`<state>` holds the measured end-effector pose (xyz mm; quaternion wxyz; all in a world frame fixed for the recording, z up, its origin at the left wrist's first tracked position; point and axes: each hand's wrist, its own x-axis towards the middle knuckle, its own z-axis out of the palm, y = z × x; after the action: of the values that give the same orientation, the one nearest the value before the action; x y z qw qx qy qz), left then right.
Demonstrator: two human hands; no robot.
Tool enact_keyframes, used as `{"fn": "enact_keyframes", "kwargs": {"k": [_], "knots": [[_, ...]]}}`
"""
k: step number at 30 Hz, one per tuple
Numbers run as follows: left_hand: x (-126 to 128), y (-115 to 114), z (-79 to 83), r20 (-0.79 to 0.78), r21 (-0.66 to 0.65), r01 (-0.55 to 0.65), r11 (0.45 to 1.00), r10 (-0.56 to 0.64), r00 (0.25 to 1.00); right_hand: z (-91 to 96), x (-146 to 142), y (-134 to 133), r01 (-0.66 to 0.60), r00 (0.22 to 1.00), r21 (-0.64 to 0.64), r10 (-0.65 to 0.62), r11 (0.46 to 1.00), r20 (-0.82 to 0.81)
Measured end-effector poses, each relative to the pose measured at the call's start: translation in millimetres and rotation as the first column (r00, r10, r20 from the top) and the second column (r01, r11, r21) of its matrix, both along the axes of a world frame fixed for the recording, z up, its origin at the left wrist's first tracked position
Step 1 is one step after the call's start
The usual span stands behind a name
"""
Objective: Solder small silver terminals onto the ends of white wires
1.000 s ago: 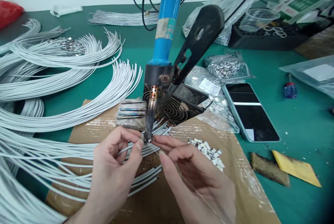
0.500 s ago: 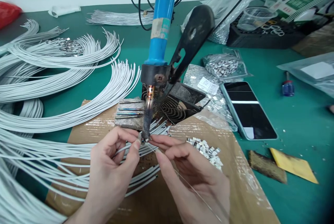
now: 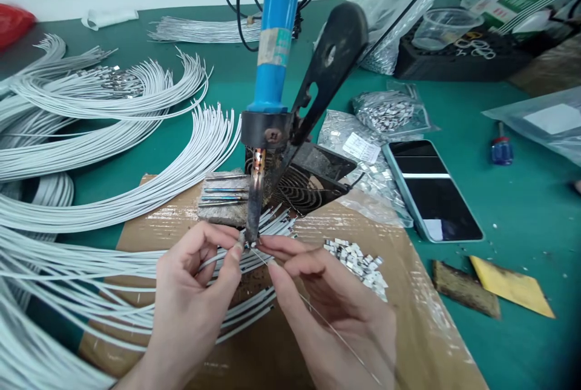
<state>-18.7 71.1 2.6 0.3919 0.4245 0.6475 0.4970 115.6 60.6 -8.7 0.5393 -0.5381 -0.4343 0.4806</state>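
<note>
A soldering iron [image 3: 270, 69] with a blue handle is clamped in a stand, its dark tip pointing down between my hands. My left hand [image 3: 195, 287] pinches something small just left of the tip; the fingers mostly cover it. In my right hand [image 3: 331, 305] is a thin solder wire [image 3: 336, 332], which runs from the palm past thumb and forefinger up to the iron's tip. A tiny whitish part [image 3: 253, 246] shows right under the tip, between the fingertips of both hands. White cables [image 3: 131, 302] pass behind and beneath my left hand.
Bundles of white cables [image 3: 91, 208] fill the left side. Small white parts [image 3: 356, 263] lie piled on the cardboard [image 3: 408, 329]. Around the stand [image 3: 331, 63] are a tip-cleaning block [image 3: 222, 211], bagged parts [image 3: 390, 111] and a phone [image 3: 436, 190]. Farther right are sponges [image 3: 512, 287] and a screwdriver [image 3: 501, 148].
The view has shifted slightly, so the iron and stand appear a little farther left. Both hands keep nearly the same pose at the iron's tip, with the solder wire still held.
</note>
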Motion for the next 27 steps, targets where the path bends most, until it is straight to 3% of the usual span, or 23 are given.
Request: {"fn": "enact_keyframes", "kwargs": {"k": [4, 10, 27], "knots": [[6.0, -1.6, 1.9, 0.029, -0.013, -0.082, 0.997, 0.082, 0.996, -1.2, 0.8, 0.3, 0.004, 1.0, 0.018, -0.004, 1.0, 0.002], [2.5, -1.3, 3.3, 0.04, -0.001, -0.007, 1.0, 0.007, 0.999, -0.7, 0.8, 0.2, 0.005, 1.0, 0.045, -0.005, 0.999, 0.0], [6.4, -2.8, 5.4, 0.061, -0.02, -0.054, 0.998, 0.055, 0.997, -0.2, 1.4, 0.3, 0.01, 0.999, 0.054, -0.013, 0.999, 0.051]]}}
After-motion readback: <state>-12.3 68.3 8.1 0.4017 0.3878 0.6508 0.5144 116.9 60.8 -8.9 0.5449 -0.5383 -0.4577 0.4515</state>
